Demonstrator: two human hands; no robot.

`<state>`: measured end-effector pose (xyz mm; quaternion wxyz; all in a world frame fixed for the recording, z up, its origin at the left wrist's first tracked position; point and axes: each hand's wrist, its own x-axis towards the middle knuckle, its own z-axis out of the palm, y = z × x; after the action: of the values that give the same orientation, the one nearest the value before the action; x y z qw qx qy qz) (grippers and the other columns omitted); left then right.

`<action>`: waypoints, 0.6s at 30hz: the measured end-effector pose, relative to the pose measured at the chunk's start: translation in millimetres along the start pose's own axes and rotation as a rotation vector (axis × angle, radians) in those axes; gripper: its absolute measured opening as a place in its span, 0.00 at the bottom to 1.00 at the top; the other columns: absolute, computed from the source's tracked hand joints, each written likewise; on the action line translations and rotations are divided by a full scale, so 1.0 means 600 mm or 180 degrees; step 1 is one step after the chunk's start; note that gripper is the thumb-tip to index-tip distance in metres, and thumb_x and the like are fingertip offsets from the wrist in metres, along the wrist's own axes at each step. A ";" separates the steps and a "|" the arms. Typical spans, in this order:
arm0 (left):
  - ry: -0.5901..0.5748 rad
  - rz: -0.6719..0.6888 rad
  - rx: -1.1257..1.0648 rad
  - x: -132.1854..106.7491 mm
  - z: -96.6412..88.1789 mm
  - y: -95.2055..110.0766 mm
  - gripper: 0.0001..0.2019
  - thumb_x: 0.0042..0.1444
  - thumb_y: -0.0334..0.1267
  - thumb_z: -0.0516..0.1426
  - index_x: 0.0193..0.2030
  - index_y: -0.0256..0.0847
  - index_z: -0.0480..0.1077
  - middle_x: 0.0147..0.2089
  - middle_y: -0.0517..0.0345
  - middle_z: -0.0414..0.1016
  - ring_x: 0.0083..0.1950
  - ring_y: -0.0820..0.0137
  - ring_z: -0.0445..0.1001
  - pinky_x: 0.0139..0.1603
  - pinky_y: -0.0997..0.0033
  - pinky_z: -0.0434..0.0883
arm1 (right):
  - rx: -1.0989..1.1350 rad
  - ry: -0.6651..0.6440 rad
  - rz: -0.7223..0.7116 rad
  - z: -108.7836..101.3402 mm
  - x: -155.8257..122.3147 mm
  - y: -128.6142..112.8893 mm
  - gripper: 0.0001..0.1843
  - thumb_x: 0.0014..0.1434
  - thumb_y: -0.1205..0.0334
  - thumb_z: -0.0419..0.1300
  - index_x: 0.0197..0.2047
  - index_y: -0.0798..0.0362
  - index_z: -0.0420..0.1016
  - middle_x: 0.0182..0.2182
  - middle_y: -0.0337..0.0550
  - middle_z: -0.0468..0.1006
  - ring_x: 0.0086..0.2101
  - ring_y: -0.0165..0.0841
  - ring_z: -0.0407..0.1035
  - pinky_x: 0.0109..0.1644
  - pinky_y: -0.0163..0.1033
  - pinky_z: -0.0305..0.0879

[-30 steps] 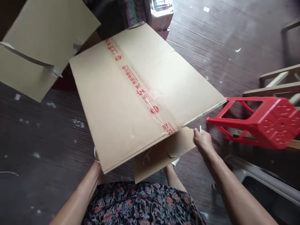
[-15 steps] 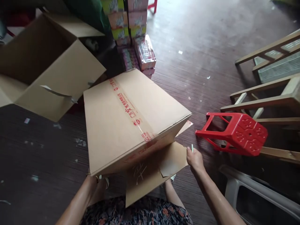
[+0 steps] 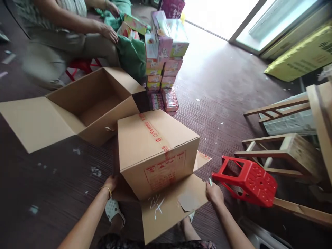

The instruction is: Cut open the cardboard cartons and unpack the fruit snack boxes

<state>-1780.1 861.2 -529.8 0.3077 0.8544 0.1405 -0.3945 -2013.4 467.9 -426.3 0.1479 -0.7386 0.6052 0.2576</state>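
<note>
A taped cardboard box (image 3: 140,148) with red printing stands before me, its taped face up and its lower flaps spread outward. My right hand (image 3: 214,194) is closed on the right corner of the front flap (image 3: 168,214), which has white scrawled marks. A small pale green stick-like item (image 3: 210,180) pokes up from that same hand; its kind is unclear. At the box's lower left, my left hand (image 3: 112,182) grips a shadowed side flap (image 3: 124,189), fingers partly hidden. A gold bracelet circles the left wrist.
An open cardboard box (image 3: 103,100) lies at left. Behind it a person (image 3: 85,38) sits by a green sack (image 3: 132,57) and stacked colourful cartons (image 3: 166,52). At right are a tipped red stool (image 3: 255,181), wooden stools (image 3: 290,155) and a pale crate (image 3: 290,121).
The view has tilted up, bringing the seated person and doorway into sight. The taped box appears lower and farther away, showing more of its printed front. Both hands keep their hold.
</note>
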 end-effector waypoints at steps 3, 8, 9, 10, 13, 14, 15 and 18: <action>0.0383 -0.0017 0.0272 0.023 -0.053 0.025 0.24 0.63 0.41 0.44 0.58 0.25 0.64 0.56 0.33 0.70 0.60 0.51 0.68 0.58 0.56 0.65 | -0.0157 -0.0201 0.0068 0.020 -0.004 0.024 0.26 0.67 0.56 0.40 0.48 0.62 0.74 0.47 0.68 0.75 0.47 0.54 0.72 0.44 0.48 0.66; 0.0848 0.0475 0.0777 0.125 -0.123 0.174 0.29 0.62 0.48 0.40 0.69 0.43 0.52 0.69 0.50 0.58 0.69 0.59 0.55 0.68 0.59 0.56 | -0.0562 -0.0752 0.0282 0.063 0.005 0.090 0.33 0.67 0.50 0.30 0.57 0.58 0.67 0.49 0.64 0.75 0.48 0.52 0.72 0.45 0.47 0.67; 0.0807 0.0564 0.0923 0.149 -0.125 0.210 0.29 0.62 0.49 0.41 0.69 0.44 0.54 0.69 0.51 0.59 0.69 0.59 0.56 0.68 0.60 0.57 | -0.0596 -0.0831 0.0318 0.071 0.009 0.101 0.34 0.67 0.49 0.29 0.59 0.57 0.65 0.48 0.64 0.75 0.48 0.52 0.72 0.46 0.47 0.67; 0.0739 0.0635 0.1085 0.173 -0.123 0.243 0.29 0.61 0.49 0.42 0.68 0.46 0.56 0.68 0.52 0.60 0.68 0.59 0.58 0.67 0.60 0.58 | -0.0617 -0.0895 0.0359 0.078 0.012 0.110 0.35 0.67 0.48 0.28 0.60 0.56 0.64 0.48 0.63 0.75 0.47 0.51 0.72 0.46 0.47 0.67; 0.0653 0.0738 0.1601 0.231 -0.105 0.321 0.28 0.59 0.51 0.46 0.65 0.46 0.61 0.67 0.47 0.61 0.68 0.52 0.58 0.65 0.52 0.59 | -0.0636 -0.1105 0.0469 0.100 0.025 0.127 0.36 0.66 0.48 0.27 0.60 0.56 0.63 0.49 0.63 0.75 0.48 0.51 0.72 0.48 0.48 0.67; 0.0678 0.0772 0.1760 0.246 -0.098 0.339 0.29 0.59 0.51 0.46 0.65 0.46 0.61 0.67 0.45 0.60 0.68 0.50 0.56 0.65 0.48 0.58 | -0.0630 -0.1172 0.0472 0.108 0.030 0.131 0.36 0.66 0.48 0.27 0.60 0.57 0.63 0.50 0.64 0.74 0.49 0.51 0.71 0.49 0.48 0.66; 0.0711 0.0818 0.1900 0.260 -0.092 0.354 0.30 0.59 0.52 0.46 0.66 0.46 0.60 0.68 0.43 0.58 0.69 0.48 0.54 0.65 0.47 0.57 | -0.0621 -0.1231 0.0475 0.116 0.036 0.133 0.35 0.67 0.49 0.27 0.60 0.57 0.63 0.51 0.64 0.73 0.50 0.51 0.71 0.50 0.48 0.66; 0.0719 0.1010 0.2198 0.298 -0.075 0.388 0.30 0.61 0.52 0.44 0.68 0.44 0.56 0.70 0.43 0.54 0.71 0.52 0.50 0.68 0.49 0.53 | -0.0582 -0.1288 0.0549 0.141 0.056 0.134 0.34 0.67 0.50 0.28 0.60 0.58 0.63 0.53 0.65 0.72 0.51 0.52 0.70 0.52 0.48 0.64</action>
<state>-1525.1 709.6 -546.9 0.0421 0.9567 -0.1013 -0.2696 -2104.3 467.5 -507.4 0.1762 -0.6278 0.5983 0.4657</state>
